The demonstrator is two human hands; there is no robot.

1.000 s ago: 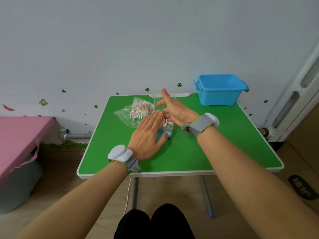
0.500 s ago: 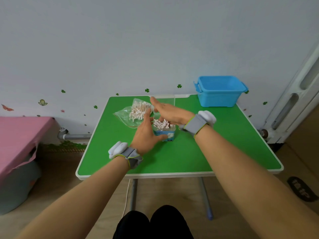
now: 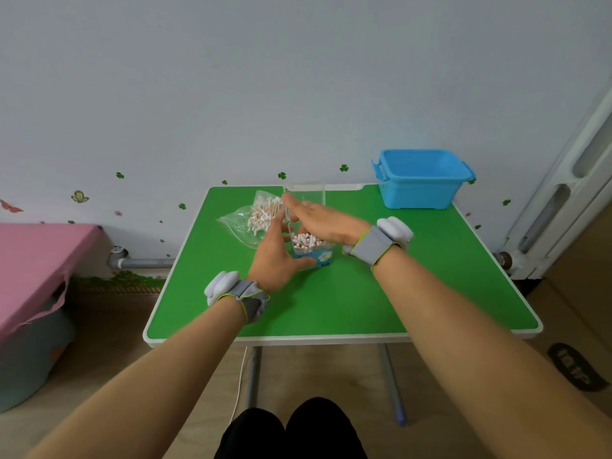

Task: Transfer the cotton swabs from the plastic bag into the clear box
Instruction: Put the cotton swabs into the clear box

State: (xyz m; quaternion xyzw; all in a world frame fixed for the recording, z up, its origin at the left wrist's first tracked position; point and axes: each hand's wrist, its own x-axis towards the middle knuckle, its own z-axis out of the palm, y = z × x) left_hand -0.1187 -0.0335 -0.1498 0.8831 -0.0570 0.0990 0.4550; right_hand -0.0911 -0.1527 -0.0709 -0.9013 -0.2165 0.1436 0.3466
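Fingers [image 3: 293, 204] lie straight on both hands at the box [image 3: 318, 256]; neither hand grasps anything.

I see the right hand [image 3: 326, 218] flat above the box, fingertips pointing to 9 o'clock; the left hand [image 3: 276, 261] stands at the box's 9 o'clock side, fingers stretched toward 12, thumb across the front wall; swabs [image 3: 306, 240] stand upright inside the box, near the middle of the table [image 3: 364, 303]; its clear lid [image 3: 306, 195] rises at its 12 o'clock edge; the bag [image 3: 241, 223], with more swabs inside, lies just beside the box at 11 o'clock; a blue bin [image 3: 420, 190] sits at the table's 1 o'clock corner; both wrists carry grey bands [image 3: 374, 246].
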